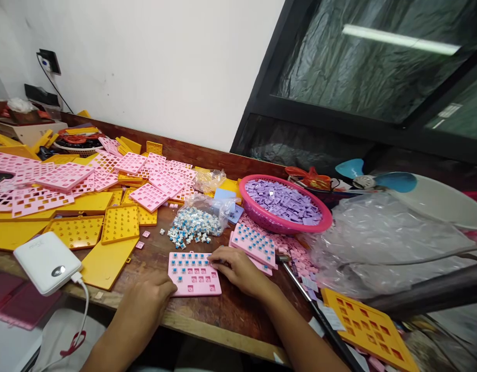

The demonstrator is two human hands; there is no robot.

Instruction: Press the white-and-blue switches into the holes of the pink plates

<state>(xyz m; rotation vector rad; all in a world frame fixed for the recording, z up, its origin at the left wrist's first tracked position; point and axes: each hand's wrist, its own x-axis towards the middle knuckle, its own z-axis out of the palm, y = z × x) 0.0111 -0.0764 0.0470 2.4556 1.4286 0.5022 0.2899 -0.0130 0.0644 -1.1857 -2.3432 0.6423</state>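
Observation:
A pink keyboard plate lies flat at the table's front edge. Blue-topped white key switches fill its upper rows and part of its left side; several lower slots are bare. My left hand is closed on the plate's lower left edge. At the upper right corner, my right hand has its fingertips pinched together over the top row; what sits between them is hidden. Just behind the plate is a loose heap of switches, spilling from a clear plastic bag. Right of it, pink plates filled with switches are stacked.
A pink basket of purple keycaps stands behind the stack. A metal-shafted tool lies to the right, near a yellow plate. Leftward are a white power bank, yellow cases and piled pink plates.

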